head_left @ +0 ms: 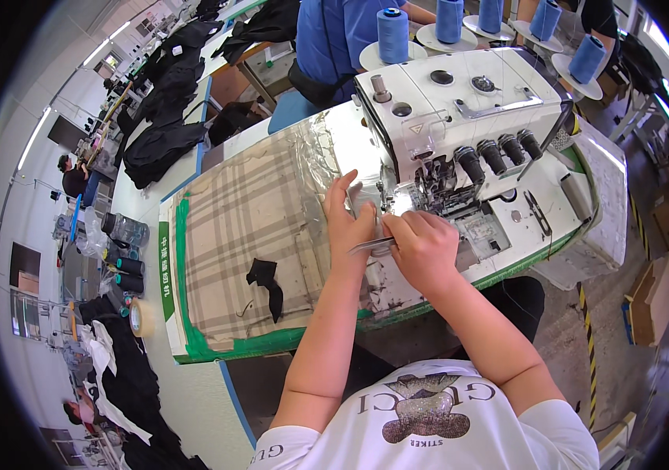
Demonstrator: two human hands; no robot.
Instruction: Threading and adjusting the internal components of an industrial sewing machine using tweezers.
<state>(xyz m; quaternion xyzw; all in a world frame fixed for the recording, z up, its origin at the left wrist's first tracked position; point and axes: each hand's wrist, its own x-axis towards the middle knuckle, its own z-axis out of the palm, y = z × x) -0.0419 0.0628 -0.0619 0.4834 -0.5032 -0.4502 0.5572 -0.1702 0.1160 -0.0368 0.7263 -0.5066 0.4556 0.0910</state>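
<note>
Noted sewing machine (pixel 467 98) blocking the far side, blue thread cones (pixel 393 35) behind it, black scrap (pixel 262 272) on checked tabletop (pixel 224 219). Found thin metal tool (pixel 371 245) before machine, pinched in right hand (pixel 428 247), roughly crosswise, pointing toward left hand (pixel 348 231). Cannot tell left grip.

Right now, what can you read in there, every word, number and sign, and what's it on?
I won't copy the words, but here's where they are:
White shirt, front: big dark letters, plus a smaller word by the sparkly picture.
Its sleeve: more dark letters.
Green strip on the table's left edge: a column of pale characters.
Sewing machine: a yellow warning triangle.
Anything farther back is too small or blurred.
</note>
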